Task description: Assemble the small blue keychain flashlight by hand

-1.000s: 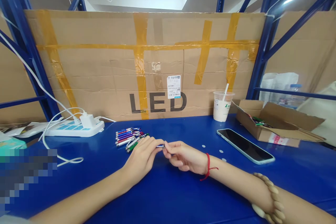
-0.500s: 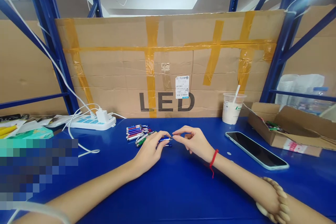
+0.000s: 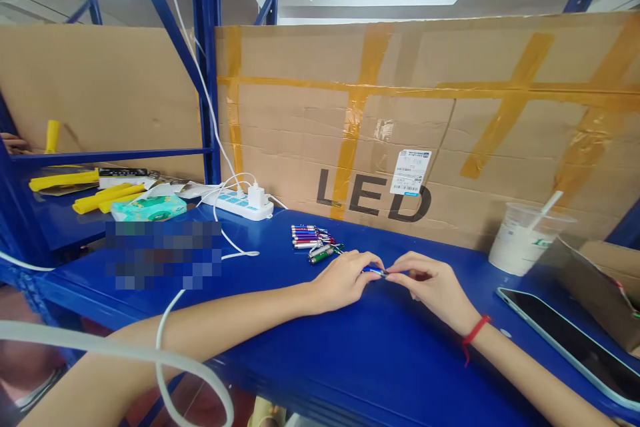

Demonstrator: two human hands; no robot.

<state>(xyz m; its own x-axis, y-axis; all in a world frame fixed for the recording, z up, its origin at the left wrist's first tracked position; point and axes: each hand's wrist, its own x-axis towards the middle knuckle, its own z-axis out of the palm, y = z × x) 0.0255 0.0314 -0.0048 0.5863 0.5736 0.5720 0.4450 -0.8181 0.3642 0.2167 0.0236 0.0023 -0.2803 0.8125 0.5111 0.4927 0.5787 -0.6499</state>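
Observation:
Between the fingertips of both hands is a small blue metal tube [image 3: 373, 270] with a silver end, much like a mini flashlight. My left hand [image 3: 345, 278] is closed on its body, and the fingers hide part of it. My right hand [image 3: 430, 285] pinches at the silver end with thumb and index finger; whatever finer part sits there is too small to make out. Just beyond my left hand lies a row of similar tubes [image 3: 307, 238] in blue, red and silver. Silver and green ones [image 3: 323, 253] lie at the near side of that row.
A power strip [image 3: 245, 203] with white cables stands behind on the left, near a green tissue pack [image 3: 150, 208] and yellow rolls [image 3: 107, 197]. On the right are a drink cup [image 3: 525, 240], a phone [image 3: 575, 340] and a cardboard box [image 3: 600, 280]. A white cable [image 3: 165, 340] loops over my left forearm.
The view has turned left, so things appear shifted right and more of the left side shows. Both hands stay together at the blue tube, my right fingertips now pressed against its end.

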